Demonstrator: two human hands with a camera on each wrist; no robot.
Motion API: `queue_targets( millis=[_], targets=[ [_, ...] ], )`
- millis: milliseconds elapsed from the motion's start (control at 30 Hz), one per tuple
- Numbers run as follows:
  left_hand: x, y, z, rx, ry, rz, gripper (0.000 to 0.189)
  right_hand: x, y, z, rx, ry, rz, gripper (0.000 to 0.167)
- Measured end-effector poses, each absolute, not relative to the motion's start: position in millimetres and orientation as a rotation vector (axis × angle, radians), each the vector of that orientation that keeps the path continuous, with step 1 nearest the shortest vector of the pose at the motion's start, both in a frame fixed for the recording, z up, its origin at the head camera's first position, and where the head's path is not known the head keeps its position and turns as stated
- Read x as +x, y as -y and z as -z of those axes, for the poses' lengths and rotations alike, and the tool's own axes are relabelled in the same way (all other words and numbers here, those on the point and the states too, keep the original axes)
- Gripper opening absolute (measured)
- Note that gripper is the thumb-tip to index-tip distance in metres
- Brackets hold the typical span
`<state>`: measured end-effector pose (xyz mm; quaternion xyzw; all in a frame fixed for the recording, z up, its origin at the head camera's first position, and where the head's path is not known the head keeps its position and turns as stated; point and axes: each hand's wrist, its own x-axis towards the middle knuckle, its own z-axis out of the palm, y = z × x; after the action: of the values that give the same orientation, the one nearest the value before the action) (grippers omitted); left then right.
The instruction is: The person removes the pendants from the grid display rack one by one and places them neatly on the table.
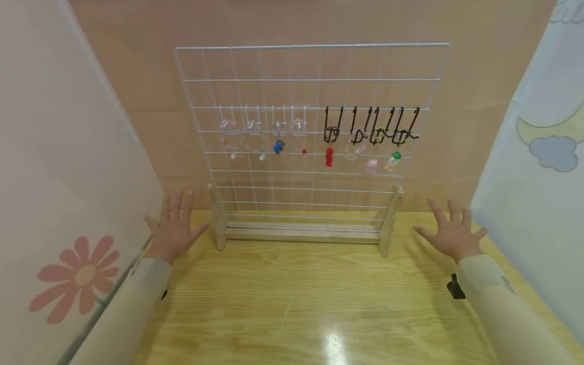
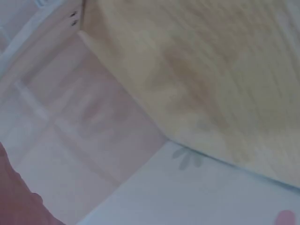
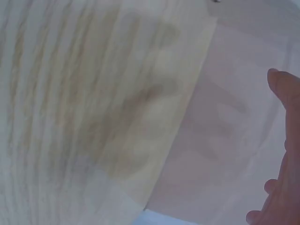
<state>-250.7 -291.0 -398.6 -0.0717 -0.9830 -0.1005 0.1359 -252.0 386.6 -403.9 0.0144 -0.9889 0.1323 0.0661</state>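
Observation:
My left hand (image 1: 172, 230) is spread with straight fingers left of a white wire grid rack (image 1: 315, 172), holding nothing. On the other side my right hand (image 1: 456, 235) is spread the same way, also bare. White hooks (image 1: 252, 121) on the grid's left half carry pale beaded charms (image 1: 232, 139) and a blue keychain figure (image 1: 279, 147). Black hooks (image 1: 358, 133) on the right half bear a red charm (image 1: 329, 157), a pink charm (image 1: 371, 166) and a green-and-white charm (image 1: 394, 160). Part of each hand shows at the edge of its own wrist view.
The grid stands in a wooden base (image 1: 301, 234) at the back of a wood-grain table (image 1: 255, 294). Behind it rises a tan backdrop (image 1: 301, 20). Pale side panels close in both sides, with a pink flower (image 1: 85, 275) on the left one and a moon-and-cloud print (image 1: 554, 152) on the right.

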Motion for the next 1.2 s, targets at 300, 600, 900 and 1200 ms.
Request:
queue_targets(
  millis=[300, 600, 900, 1200],
  targets=[
    [-248, 266, 372, -0.369, 2.754, 0.232, 0.094, -235, -363, 376, 0.139, 2.76, -0.552, 0.086],
    [-248, 241, 365, -0.425, 2.794, 0.109, 0.097, -222, -311, 341, 0.204, 2.376, -0.872, 0.058],
    [-253, 233, 370, -0.454, 2.804, 0.132, 0.094, -220, -272, 305, 0.179, 2.123, -1.093, 0.044],
    [-254, 236, 374, -0.432, 2.812, 0.148, 0.094, -234, -253, 273, 0.133, 2.081, -1.254, 0.042]
  ],
)
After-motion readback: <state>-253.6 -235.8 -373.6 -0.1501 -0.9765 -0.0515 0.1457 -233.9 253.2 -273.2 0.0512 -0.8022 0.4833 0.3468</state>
